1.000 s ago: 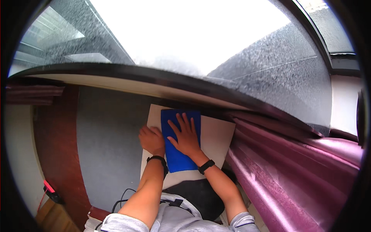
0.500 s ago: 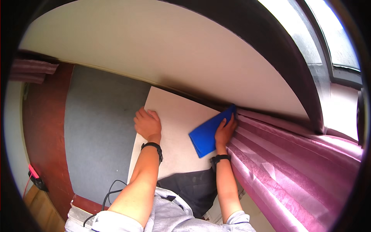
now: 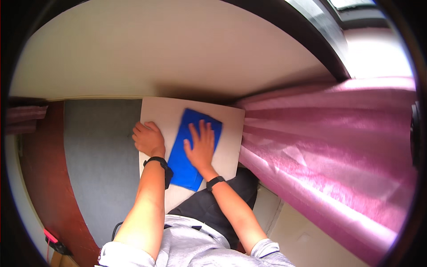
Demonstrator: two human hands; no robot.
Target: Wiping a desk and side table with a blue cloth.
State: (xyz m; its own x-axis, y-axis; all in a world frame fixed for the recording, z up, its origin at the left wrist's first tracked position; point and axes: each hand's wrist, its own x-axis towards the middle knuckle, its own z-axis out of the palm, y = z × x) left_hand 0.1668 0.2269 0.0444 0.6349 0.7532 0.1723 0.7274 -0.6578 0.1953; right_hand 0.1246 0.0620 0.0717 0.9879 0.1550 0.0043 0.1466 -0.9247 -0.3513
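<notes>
A folded blue cloth (image 3: 181,163) lies flat and slanted across a pale, smooth board (image 3: 229,133). My right hand (image 3: 203,149) rests on the cloth with its palm down and its fingers stretched out and apart. At the board's left edge, my left hand (image 3: 150,139) has its fingers curled over the rim and grips it. The undersides of those fingers are hidden. Each wrist wears a black band.
Left of the board runs a grey mat (image 3: 102,160) on a reddish-brown surface (image 3: 40,155). A pale wall (image 3: 169,49) rises behind. Pink curtains (image 3: 320,147) hang close on the right, below a window. A pink-and-black object (image 3: 54,240) sits at the lower left.
My right hand and the blue cloth have moved left, from the board's right edge by the curtain to its middle. My left hand still holds the left edge. The head view has turned.
</notes>
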